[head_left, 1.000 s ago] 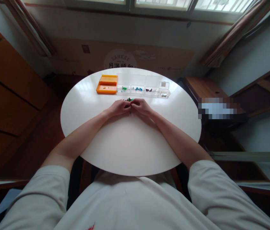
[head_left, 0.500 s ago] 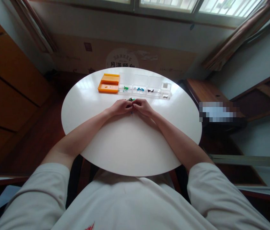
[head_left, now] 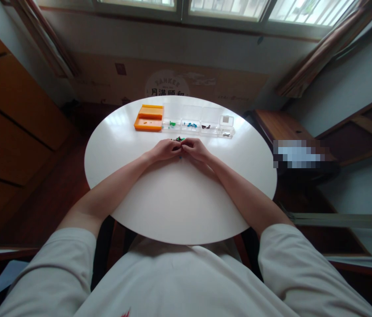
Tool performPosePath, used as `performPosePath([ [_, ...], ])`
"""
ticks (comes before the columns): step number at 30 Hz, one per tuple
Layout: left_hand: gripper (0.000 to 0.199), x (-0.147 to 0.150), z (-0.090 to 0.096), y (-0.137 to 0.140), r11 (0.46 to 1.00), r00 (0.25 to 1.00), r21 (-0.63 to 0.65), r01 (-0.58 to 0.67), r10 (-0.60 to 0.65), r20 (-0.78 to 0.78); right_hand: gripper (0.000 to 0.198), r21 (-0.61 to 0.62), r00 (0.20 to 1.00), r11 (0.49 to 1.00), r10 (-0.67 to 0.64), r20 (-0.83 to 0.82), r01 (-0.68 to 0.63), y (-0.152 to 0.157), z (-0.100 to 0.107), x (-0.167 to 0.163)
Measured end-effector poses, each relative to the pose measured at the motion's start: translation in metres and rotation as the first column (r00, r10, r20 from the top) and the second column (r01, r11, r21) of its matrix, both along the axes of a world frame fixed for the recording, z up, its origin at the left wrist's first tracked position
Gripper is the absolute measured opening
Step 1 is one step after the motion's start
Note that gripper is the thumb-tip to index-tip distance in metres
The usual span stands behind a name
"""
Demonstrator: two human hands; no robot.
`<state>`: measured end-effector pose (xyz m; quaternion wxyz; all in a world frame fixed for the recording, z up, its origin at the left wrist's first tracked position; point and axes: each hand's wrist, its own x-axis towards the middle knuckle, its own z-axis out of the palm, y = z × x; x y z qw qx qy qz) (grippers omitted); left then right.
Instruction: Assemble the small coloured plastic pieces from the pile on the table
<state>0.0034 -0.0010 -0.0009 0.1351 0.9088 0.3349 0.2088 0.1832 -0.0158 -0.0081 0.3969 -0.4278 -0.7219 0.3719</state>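
Observation:
My left hand (head_left: pixel 167 149) and my right hand (head_left: pixel 195 149) meet near the middle of the white table (head_left: pixel 179 207), their fingertips pinched close together. Whatever lies between the fingers is too small and too covered to make out. Just beyond the fingertips is a small pile of dark and green pieces (head_left: pixel 178 139), partly hidden by the hands. One tiny blue piece (head_left: pixel 180 157) shows just below the fingertips.
Behind the pile stands an open orange box (head_left: pixel 148 128) with a few small bits inside. Beside it, clear lidded compartments hold green pieces (head_left: pixel 172 123), blue pieces (head_left: pixel 192 125), dark pieces (head_left: pixel 206 127) and greyish pieces (head_left: pixel 226 134). A wooden bench (head_left: pixel 271 121) stands to the right.
The view has tilted slightly, so the table and boxes sit a little lower in it. Both hands keep nearly the same pinched pose at the same spot.

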Motion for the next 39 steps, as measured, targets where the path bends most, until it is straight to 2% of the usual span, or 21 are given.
performPosePath([
  [39,0.037,-0.0008,-0.0008,-0.0009,1.000,1.000,0.007,-0.004,0.004,0.013,0.017,-0.006,0.999,1.000,-0.012,-0.034,0.012,0.0014,-0.0032,-0.0010],
])
